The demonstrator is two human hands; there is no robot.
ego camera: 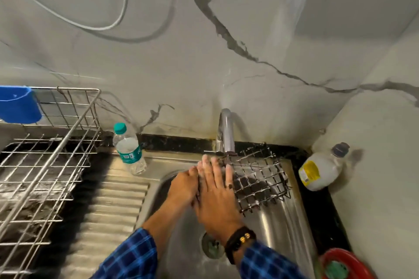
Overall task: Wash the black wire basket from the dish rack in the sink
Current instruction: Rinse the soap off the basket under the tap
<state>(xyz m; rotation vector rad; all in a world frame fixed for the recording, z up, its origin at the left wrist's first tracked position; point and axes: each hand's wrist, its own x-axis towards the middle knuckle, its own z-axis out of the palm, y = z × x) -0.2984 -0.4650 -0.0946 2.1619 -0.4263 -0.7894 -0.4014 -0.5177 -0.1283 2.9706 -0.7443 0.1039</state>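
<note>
The black wire basket [260, 179] hangs tilted over the steel sink [278, 222], just under the tap [226, 133], and its mesh looks wet and soapy. My left hand [183, 186] grips the basket's left edge, though my right hand partly hides its fingers. My right hand [215, 190] lies flat, its straight fingers pressing on the mesh near the tap's spout. The left part of the basket is hidden behind both hands.
A wire dish rack [45, 165] with a blue cup [19, 104] stands at the left, beside the ribbed drainboard [108, 210]. A water bottle [129, 149] stands behind the drainboard. A white jug [322, 170] and a red holder [347, 265] sit on the right counter. The drain [212, 244] lies below my wrists.
</note>
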